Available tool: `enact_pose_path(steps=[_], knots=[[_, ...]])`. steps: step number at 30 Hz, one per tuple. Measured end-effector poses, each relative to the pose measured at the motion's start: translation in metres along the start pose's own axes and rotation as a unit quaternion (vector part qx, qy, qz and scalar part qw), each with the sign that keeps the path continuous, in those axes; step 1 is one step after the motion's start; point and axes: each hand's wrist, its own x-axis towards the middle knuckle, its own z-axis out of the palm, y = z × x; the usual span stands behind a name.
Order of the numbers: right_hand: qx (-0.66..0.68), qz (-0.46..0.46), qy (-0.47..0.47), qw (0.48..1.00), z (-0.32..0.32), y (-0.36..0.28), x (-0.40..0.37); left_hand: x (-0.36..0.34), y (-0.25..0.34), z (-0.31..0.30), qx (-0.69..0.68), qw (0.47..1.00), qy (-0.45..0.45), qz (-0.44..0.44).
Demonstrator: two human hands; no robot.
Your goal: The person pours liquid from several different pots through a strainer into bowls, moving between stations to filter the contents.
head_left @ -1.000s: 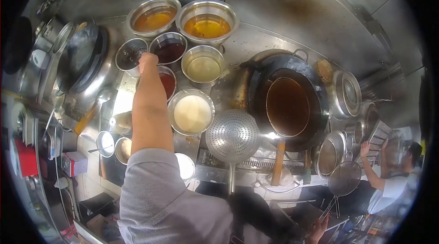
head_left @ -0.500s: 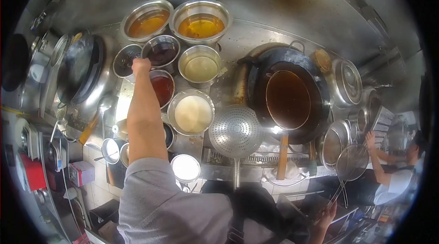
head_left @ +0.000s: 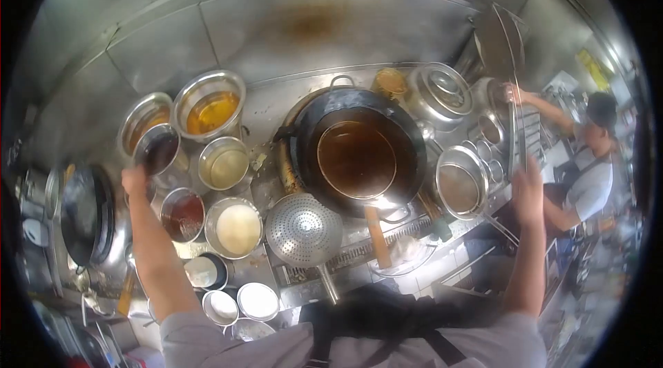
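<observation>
My left hand is closed in a fist at the near left edge of the metal pot of dark sauce. What its fingers hold, if anything, is hidden. My right hand, raised on the right, is wrapped round the long handle of a mesh strainer. The strainer's round head points upward, high above the counter. Beside the left forearm stands a pot of red sauce, with a pot of creamy liquid and a pot of pale yellow liquid to its right.
A large wok of brown liquid sits mid-counter. A perforated ladle lies left of its wooden handle. Bowls of amber liquid stand at back left. A lidded pot stands behind. A co-worker is close on the right.
My right hand has risen from low right, lifting the strainer from beside the pots to upright. The view has swung right; my left hand remains by the dark sauce pot.
</observation>
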Motion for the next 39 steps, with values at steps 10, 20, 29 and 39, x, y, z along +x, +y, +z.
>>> enact_pose_path(steps=[10, 20, 29, 39], knots=[[-0.143, 0.054, 0.041, 0.987, 0.178, -0.065, 0.350, -0.084, 0.097, -0.113, -0.169, 0.983, -0.070, 0.014], [-0.002, 0.039, 0.037, 0.999, 0.140, -0.011, 0.320, -0.188, 0.108, -0.220, -0.261, 0.964, -0.032, 0.028], [0.758, 0.031, -0.238, 0.606, 0.165, 0.012, 0.170, -0.284, -0.050, -0.364, 0.139, 0.983, 0.054, 0.107], [0.566, -0.100, -0.594, 0.563, 0.162, -0.061, 0.009, -0.722, -0.041, -0.456, 0.097, 0.936, 0.284, -0.185]])
